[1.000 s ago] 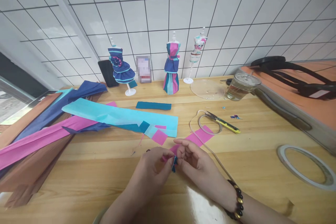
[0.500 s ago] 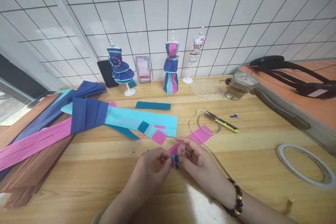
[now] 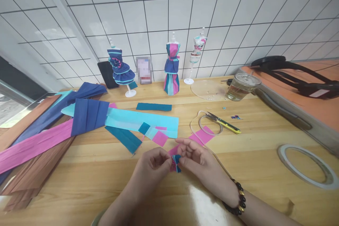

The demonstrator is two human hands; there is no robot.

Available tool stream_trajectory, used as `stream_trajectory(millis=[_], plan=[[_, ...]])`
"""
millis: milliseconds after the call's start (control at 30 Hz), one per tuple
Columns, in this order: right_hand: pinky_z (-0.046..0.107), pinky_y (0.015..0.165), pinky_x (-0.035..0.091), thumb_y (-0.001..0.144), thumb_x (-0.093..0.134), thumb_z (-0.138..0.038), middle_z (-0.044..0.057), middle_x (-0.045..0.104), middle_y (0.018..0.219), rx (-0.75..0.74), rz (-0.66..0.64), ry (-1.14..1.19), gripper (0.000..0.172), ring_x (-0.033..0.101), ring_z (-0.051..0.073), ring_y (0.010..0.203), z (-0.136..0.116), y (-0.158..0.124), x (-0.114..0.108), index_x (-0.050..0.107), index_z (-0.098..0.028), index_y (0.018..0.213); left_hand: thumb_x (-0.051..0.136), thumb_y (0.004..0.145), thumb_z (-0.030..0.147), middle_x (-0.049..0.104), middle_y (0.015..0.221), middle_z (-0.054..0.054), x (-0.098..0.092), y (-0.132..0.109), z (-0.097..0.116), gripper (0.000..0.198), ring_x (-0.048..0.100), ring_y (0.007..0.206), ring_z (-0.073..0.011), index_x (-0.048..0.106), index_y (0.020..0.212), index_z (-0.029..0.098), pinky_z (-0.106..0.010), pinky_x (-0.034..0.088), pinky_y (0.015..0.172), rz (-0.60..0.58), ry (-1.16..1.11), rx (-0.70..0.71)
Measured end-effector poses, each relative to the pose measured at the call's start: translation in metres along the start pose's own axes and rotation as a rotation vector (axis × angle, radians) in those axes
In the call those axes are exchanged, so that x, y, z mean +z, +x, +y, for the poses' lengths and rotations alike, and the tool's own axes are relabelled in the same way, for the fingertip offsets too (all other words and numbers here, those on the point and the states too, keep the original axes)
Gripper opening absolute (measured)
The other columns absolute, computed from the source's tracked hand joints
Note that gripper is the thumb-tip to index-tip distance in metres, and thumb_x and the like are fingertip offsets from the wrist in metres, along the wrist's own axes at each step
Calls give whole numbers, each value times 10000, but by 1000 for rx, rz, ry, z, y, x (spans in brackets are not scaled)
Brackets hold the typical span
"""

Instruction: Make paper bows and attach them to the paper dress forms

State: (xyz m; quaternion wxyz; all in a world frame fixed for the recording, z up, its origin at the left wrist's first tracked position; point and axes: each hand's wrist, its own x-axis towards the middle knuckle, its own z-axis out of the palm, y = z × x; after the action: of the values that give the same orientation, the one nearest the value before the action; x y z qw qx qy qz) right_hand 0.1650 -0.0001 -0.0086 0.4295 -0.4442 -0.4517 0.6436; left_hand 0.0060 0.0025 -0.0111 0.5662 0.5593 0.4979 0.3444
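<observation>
Between my two hands is a small pleated bow of pink, dark teal and light blue crepe paper. My left hand pinches its pink left side between thumb and forefinger. At its teal right side, my right hand closes thumb and finger on the edge, the other fingers loosely curled. A black and gold bead bracelet circles my right wrist. Just behind my fingers a pink paper strip lies on the table, partly hidden by my right hand. Small pink and teal squares lie farther back.
Three dressed mini mannequins stand by the tiled wall. Folded crepe strips fill the left side. A yellow snipper rests on a thin tape ring. A wide tape roll and a lidded cup are at right.
The bow has turned slightly and shows more of its pink side. At left, the dark teal strip now lies wider and more unfolded. Both hands keep almost the same place.
</observation>
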Motion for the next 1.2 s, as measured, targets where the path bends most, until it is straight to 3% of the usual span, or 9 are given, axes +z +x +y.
stream_trajectory(millis=[267, 533, 667, 900, 1033, 1200], plan=[[255, 659, 440, 730, 561, -148, -31, 509, 718, -42, -2, -95, 363, 506, 108, 669, 6, -1, 2, 507, -186, 1086, 531, 735, 163, 638, 629, -18, 2, -2, -4, 111, 578, 623, -127, 574, 635, 140, -239, 447, 619, -24, -4, -7], [255, 674, 431, 709, 584, -206, -27, 502, 736, -19, 21, -47, 346, 501, 113, 693, -1, -2, -1, 517, -185, 1049, 578, 708, 195, 612, 568, 3, -2, 0, 5, 113, 551, 565, -107, 560, 611, 140, -222, 425, 569, 5, -104, -39], [260, 678, 425, 714, 587, -204, -24, 498, 733, -27, -6, -34, 346, 492, 113, 692, -2, -3, -1, 508, -179, 1050, 599, 721, 235, 619, 597, -9, -4, 1, 1, 136, 561, 583, -113, 568, 638, 131, -231, 438, 590, -42, -151, -48], [255, 676, 419, 737, 575, -182, -25, 494, 747, -15, -37, -24, 349, 483, 108, 698, 2, -3, -1, 497, -177, 1077, 591, 763, 261, 644, 704, -10, -5, -1, -2, 229, 575, 644, -123, 526, 963, 169, -260, 454, 648, -111, -268, -68], [252, 689, 420, 763, 554, -175, -25, 504, 761, -27, -51, -14, 341, 495, 107, 715, 6, -3, 0, 489, -193, 1097, 569, 774, 255, 630, 808, -51, -1, -3, -2, 135, 576, 751, -161, 563, 861, 152, -284, 452, 691, -117, -137, -2], [247, 683, 420, 762, 544, -143, -31, 501, 745, -37, -46, -47, 349, 497, 104, 705, 8, -4, 1, 492, -204, 1101, 546, 772, 251, 597, 714, -51, 2, -2, -4, 134, 547, 681, -156, 571, 743, 122, -283, 434, 655, -78, 18, 3]])
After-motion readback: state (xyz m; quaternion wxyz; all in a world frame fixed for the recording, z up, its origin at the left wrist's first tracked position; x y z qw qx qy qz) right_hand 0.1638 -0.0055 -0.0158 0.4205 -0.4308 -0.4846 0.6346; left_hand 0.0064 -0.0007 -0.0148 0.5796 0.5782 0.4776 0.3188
